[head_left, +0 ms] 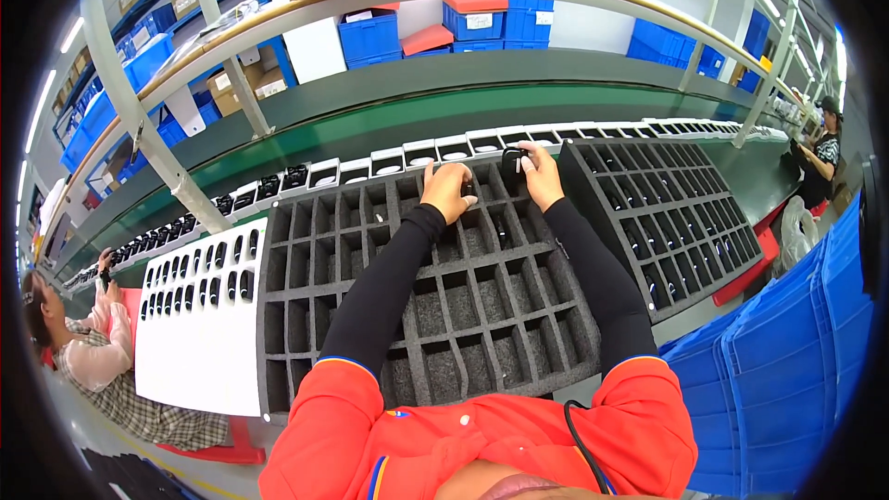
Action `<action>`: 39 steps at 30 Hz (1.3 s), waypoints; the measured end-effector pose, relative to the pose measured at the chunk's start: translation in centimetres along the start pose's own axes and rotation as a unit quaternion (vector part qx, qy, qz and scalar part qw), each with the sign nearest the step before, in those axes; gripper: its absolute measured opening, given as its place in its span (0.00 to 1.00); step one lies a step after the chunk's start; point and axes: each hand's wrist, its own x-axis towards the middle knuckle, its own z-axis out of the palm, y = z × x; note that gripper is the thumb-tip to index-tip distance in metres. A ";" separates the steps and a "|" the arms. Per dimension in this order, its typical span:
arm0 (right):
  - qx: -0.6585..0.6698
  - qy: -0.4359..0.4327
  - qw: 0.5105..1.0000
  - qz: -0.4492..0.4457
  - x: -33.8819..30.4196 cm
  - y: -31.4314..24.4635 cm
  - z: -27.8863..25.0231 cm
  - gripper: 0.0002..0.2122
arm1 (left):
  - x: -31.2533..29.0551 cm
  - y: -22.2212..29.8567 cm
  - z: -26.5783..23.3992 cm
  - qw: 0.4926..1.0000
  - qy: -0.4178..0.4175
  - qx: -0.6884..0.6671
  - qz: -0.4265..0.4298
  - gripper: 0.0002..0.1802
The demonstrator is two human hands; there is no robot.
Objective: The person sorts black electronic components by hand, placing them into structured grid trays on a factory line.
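In front of me lies a dark grey foam tray [428, 307] divided into many square compartments, most of them holding nothing. Over its far rows, my left hand [448, 191] has its fingers curled around something dark that they mostly hide. My right hand [541, 174] grips a black rounded device [512, 163] between thumb and fingers at the tray's far edge. One dark slim piece [502, 227] stands in a compartment just below my hands. Beyond the tray runs a row of open white boxes [389, 163], several with a pale round shape inside.
A second foam tray [662, 222], filled with dark devices, adjoins on the right. At left, a white tray [199, 343] holds rows of black devices. Behind the boxes stretches a green-edged conveyor [370, 88] under a metal rail. Blue crates [778, 352] stand at right. Co-workers sit left and stand far right.
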 end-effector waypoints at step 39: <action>0.014 -0.411 0.909 -0.064 4.0 -11.0 38.5 0.10 | -19.7 -18.5 -20.0 0.763 0.352 -0.416 -0.346 0.21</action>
